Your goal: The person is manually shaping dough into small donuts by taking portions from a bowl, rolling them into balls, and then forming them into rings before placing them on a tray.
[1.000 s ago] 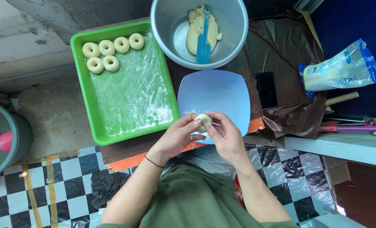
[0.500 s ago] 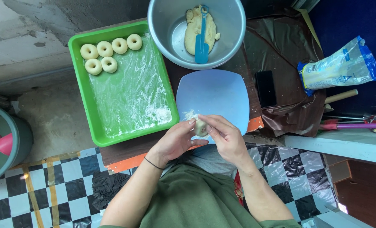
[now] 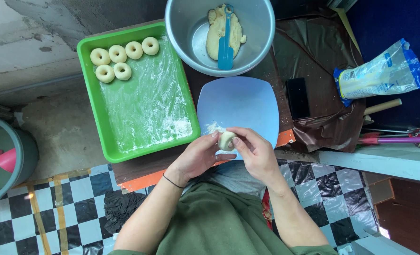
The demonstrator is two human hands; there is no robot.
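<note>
- A small piece of pale dough sits just below the middle of the frame, pinched between both hands above the near edge of a light blue plate.
- The left hand is curled around the piece from the left with its fingertips pressed on it; the right hand closes on it from the right, thumb and fingers touching it.
- The piece looks soft, light and easily dented, likely a little sticky; it would best be held lightly at its rounded sides, since a hard squeeze would probably flatten it.
- The plate is a smooth, rounded square with a dusting of white flour at its lower left corner.
- At upper centre a round metal bowl holds a lump of the same pale dough with a blue plastic spatula lying on it.
- At upper left a green plastic tray, lined with floury clear film, carries six ring-shaped dough pieces in its far corner.
- Right of the plate lies a flat black phone on glossy brown sheeting; further right is a clear plastic bag with blue ends.
- Checkered black and white floor shows at lower left.
</note>
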